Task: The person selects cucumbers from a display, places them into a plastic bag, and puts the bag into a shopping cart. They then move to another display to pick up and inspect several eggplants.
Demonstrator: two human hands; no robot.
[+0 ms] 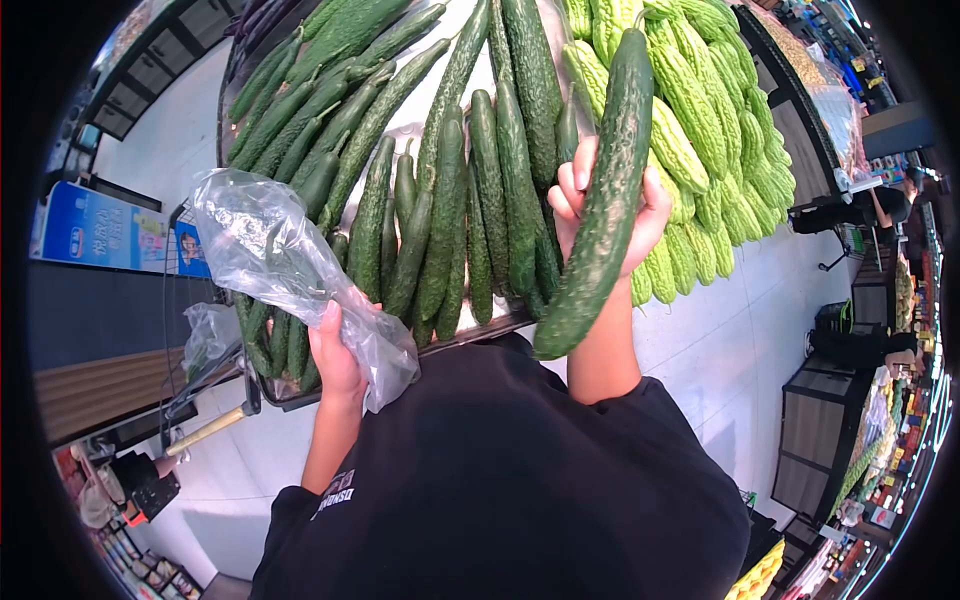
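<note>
A long dark green cucumber (610, 190) is upright and slightly tilted in my right hand (648, 220), whose fingers wrap round its middle. My left hand (338, 358) grips a clear plastic bag (290, 245) near its lower part; the bag looks crumpled, with no item visible inside. Behind both hands lies a slanted display of many cucumbers (435, 230) on a dark-edged tray (480, 333). The raised cucumber overlaps the right side of this display and part of the pale green bitter melons (690, 110).
To the left stands a shopping cart (205, 385) with a plastic bag (210, 332) in it, beside a blue sign (105, 228). Dark purple vegetables (262, 25) lie at the top left. Another person (880, 208) is far right, near other produce stands.
</note>
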